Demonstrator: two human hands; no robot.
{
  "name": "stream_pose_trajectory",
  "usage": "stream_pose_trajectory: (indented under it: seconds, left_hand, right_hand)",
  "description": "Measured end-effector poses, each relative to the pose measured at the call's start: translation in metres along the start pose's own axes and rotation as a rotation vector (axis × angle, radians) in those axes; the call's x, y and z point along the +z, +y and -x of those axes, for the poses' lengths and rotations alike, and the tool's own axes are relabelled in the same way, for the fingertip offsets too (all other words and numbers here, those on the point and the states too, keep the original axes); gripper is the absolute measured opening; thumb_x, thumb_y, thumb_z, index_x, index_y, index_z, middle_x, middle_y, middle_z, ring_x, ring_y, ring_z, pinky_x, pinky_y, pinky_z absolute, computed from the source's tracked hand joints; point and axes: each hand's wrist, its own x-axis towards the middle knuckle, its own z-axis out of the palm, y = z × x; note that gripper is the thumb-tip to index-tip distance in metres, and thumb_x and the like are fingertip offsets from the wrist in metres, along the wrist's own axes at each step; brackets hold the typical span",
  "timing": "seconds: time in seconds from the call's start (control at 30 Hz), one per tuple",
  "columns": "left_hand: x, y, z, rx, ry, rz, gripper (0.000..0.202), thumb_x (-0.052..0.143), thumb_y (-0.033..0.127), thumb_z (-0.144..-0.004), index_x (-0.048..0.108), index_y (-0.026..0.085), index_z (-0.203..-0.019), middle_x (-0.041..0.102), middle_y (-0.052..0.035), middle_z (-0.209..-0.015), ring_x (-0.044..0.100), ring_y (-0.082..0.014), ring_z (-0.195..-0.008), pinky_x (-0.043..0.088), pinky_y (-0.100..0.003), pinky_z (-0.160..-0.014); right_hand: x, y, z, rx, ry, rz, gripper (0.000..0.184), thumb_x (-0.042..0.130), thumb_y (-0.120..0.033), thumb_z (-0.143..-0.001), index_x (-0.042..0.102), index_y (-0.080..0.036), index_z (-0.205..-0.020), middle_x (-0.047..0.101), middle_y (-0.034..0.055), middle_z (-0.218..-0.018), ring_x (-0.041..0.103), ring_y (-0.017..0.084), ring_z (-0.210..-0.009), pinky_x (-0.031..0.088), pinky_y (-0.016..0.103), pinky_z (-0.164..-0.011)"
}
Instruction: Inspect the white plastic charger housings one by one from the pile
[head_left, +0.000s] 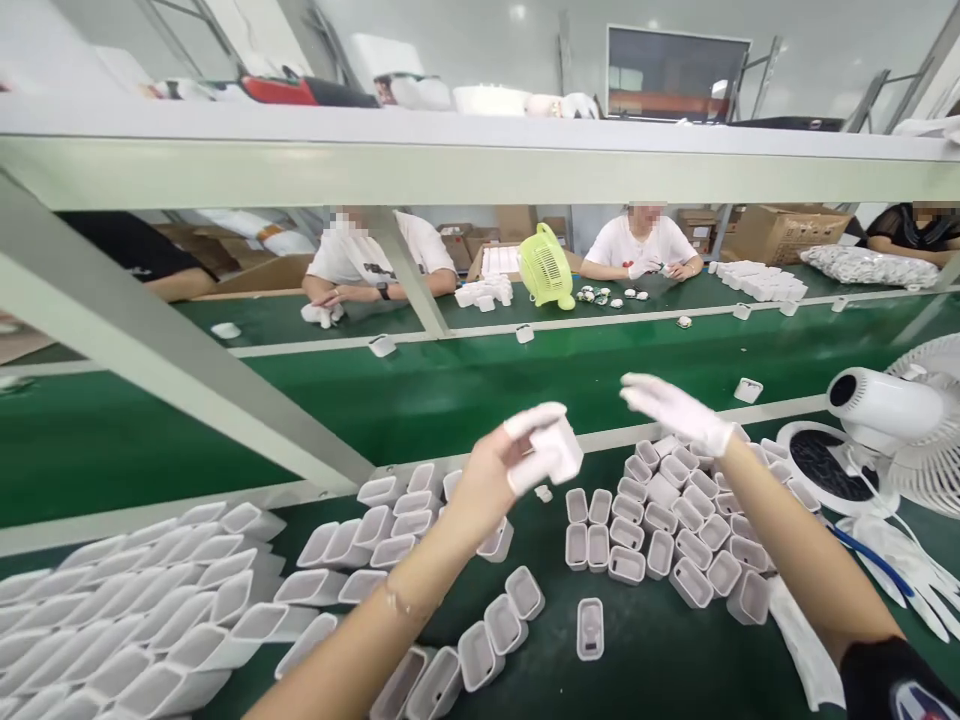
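Green workbench [660, 660] beside a conveyor belt [450, 390], with an overhead steel frame [187, 370] crossing the view. At mid-bench the left hand [491, 478], its fingertips capped in white, is raised and grasps a white casing [553, 450]; motion blur hides its detail, so it only appears to match the pieces below. The right hand [673, 408], in a white glove, hovers released and flat, fingers extended, over the far edge of the bench above a cluster of open casings [675, 520]. Nested casings [142, 620] fill the near left corner. A white desk fan [892, 420] and loose gloves [907, 575] occupy the right edge. Across the belt, co-workers [641, 245] sit near a green fan [546, 265].
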Motion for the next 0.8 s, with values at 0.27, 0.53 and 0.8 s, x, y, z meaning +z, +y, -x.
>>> stream_pose_trajectory:
  seconds: [0.27,0.53,0.8]
  left_hand:
    - [0.006,0.020,-0.030,-0.694,0.259,0.710,0.030,0.045,0.032,-0.099,0.063,0.010,-0.094,0.067,-0.0079,-0.079,0.061,-0.0088,-0.058,0.051,-0.014,-0.047]
    - [-0.015,-0.034,-0.051,-0.212,-0.035,-0.181,0.036,0.040,0.034,-0.098,0.051,0.013,-0.125,0.064,-0.0128,-0.111,0.068,-0.0184,-0.095,0.058,-0.030,-0.080]
    - [-0.046,-0.116,-0.099,-0.152,-0.243,-0.700,0.050,0.061,0.012,-0.069,0.058,0.012,-0.120,0.055,-0.0154,-0.122,0.059,-0.0315,-0.112,0.042,-0.045,-0.102]
  right_hand:
    - [0.016,0.047,-0.128,0.412,0.054,0.507,0.033,0.058,-0.039,-0.094,0.060,-0.016,-0.117,0.062,0.0090,-0.119,0.062,0.023,-0.104,0.052,0.045,-0.091]
    - [0.016,0.070,-0.139,0.423,0.134,0.550,0.031,0.060,-0.034,-0.094,0.059,-0.016,-0.119,0.061,0.0094,-0.121,0.062,0.022,-0.104,0.053,0.044,-0.089]
    - [-0.023,0.058,-0.059,0.166,0.372,0.276,0.030,0.062,-0.035,-0.090,0.063,-0.018,-0.113,0.070,0.0055,-0.109,0.066,0.020,-0.102,0.050,0.036,-0.094]
